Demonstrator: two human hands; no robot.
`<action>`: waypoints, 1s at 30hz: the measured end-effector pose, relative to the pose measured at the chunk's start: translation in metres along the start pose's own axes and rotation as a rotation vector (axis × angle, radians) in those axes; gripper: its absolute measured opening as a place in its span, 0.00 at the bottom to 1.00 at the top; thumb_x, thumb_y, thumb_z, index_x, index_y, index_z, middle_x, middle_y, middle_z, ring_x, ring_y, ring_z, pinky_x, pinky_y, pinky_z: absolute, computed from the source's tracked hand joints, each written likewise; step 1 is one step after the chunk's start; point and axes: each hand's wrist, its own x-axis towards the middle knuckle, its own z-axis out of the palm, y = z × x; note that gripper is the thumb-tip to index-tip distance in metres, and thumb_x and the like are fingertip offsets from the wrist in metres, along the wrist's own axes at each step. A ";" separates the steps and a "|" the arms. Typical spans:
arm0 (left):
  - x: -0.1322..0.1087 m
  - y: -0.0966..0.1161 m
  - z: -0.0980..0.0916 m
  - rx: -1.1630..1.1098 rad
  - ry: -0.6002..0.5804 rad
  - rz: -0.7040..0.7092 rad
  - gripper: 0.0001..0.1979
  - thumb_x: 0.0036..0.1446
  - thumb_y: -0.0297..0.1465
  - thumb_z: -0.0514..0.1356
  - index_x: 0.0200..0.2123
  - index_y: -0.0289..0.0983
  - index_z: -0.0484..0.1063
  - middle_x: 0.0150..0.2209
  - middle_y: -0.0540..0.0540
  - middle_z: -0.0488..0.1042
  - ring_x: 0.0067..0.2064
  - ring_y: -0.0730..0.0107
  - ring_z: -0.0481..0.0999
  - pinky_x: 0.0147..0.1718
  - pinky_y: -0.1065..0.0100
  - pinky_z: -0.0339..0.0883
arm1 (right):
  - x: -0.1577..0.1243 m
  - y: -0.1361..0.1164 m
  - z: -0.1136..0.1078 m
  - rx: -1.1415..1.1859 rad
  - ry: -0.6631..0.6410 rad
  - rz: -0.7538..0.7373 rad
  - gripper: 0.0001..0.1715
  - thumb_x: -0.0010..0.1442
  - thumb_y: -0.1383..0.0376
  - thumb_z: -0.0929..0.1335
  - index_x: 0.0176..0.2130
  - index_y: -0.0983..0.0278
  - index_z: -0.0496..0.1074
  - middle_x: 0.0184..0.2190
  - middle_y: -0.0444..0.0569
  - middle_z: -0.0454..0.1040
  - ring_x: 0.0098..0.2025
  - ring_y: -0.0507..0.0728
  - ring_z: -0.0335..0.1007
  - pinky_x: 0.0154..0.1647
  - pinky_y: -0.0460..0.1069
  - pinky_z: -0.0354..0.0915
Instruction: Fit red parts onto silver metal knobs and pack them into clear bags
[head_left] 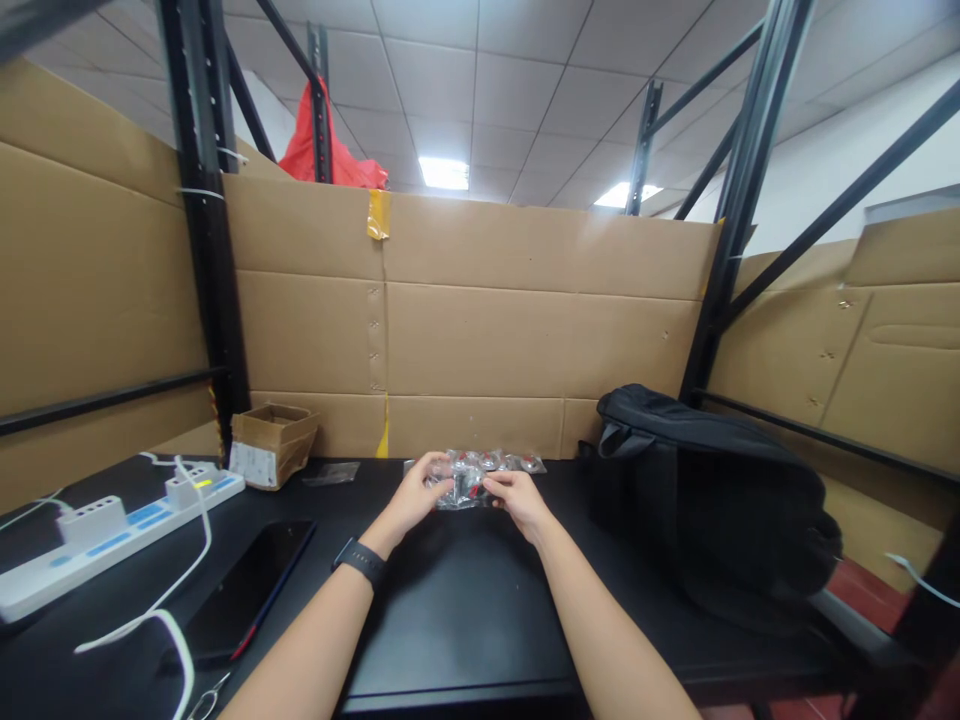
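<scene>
Near the back of the black table, my left hand and my right hand meet at a small clear plastic bag. Its left side is pinched between the thumb and fingers of my left hand. My right hand's fingertips close on its right side, beside a small red part inside. What else the bag contains is too small and shiny to make out. Behind it, against the cardboard, lie several more clear bags with small red and metallic bits. A dark watch is on my left wrist.
A black backpack stands on the right. To the left are an open cardboard box, a flat clear bag, a white power strip with loose cables, a dark phone or tablet and scissors handles. Cardboard walls enclose the table.
</scene>
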 end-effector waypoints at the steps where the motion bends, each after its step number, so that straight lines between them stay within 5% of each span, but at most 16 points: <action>1: -0.001 0.002 0.000 0.005 0.003 0.027 0.26 0.50 0.34 0.66 0.52 0.38 0.68 0.42 0.44 0.78 0.37 0.68 0.78 0.34 0.71 0.71 | 0.000 -0.001 0.000 0.003 -0.013 -0.004 0.27 0.42 0.50 0.78 0.36 0.68 0.82 0.32 0.52 0.79 0.31 0.54 0.69 0.29 0.47 0.61; 9: -0.006 0.005 -0.007 0.169 0.115 0.006 0.27 0.45 0.31 0.66 0.51 0.40 0.71 0.33 0.49 0.78 0.21 0.74 0.73 0.20 0.75 0.64 | 0.005 -0.003 -0.011 -0.001 0.069 -0.020 0.25 0.46 0.52 0.76 0.38 0.66 0.78 0.32 0.51 0.79 0.32 0.55 0.74 0.28 0.46 0.64; 16: -0.002 0.006 -0.011 0.176 0.203 -0.024 0.17 0.46 0.33 0.67 0.42 0.36 0.79 0.30 0.47 0.80 0.28 0.67 0.79 0.29 0.72 0.70 | 0.002 0.005 -0.021 -0.518 0.012 -0.055 0.06 0.50 0.64 0.74 0.30 0.64 0.81 0.21 0.48 0.77 0.25 0.56 0.71 0.29 0.49 0.63; 21: 0.000 0.006 -0.005 -0.017 0.195 -0.073 0.17 0.50 0.41 0.67 0.38 0.34 0.78 0.38 0.41 0.81 0.30 0.63 0.82 0.31 0.68 0.73 | -0.004 0.002 -0.021 -0.802 0.038 -0.177 0.09 0.50 0.69 0.72 0.34 0.63 0.82 0.31 0.52 0.81 0.35 0.60 0.75 0.39 0.52 0.65; 24: -0.003 0.008 0.002 -0.075 0.164 -0.073 0.20 0.48 0.41 0.69 0.39 0.33 0.76 0.33 0.42 0.81 0.31 0.61 0.82 0.31 0.67 0.74 | -0.006 -0.004 -0.012 -0.691 0.033 -0.247 0.15 0.51 0.63 0.74 0.40 0.63 0.81 0.37 0.53 0.80 0.37 0.59 0.74 0.40 0.52 0.66; 27: -0.007 0.013 0.009 -0.115 0.101 -0.096 0.22 0.47 0.41 0.70 0.41 0.35 0.74 0.30 0.44 0.80 0.31 0.61 0.82 0.29 0.68 0.73 | -0.008 -0.008 0.005 -0.357 -0.109 -0.175 0.24 0.53 0.54 0.73 0.46 0.65 0.77 0.36 0.52 0.79 0.32 0.57 0.73 0.34 0.50 0.67; 30: -0.009 0.016 0.016 -0.135 0.054 -0.111 0.21 0.47 0.42 0.70 0.40 0.35 0.73 0.29 0.45 0.80 0.30 0.62 0.81 0.28 0.69 0.72 | -0.009 -0.008 0.019 -0.164 -0.155 -0.142 0.25 0.51 0.50 0.74 0.42 0.65 0.77 0.31 0.50 0.78 0.29 0.55 0.72 0.28 0.48 0.65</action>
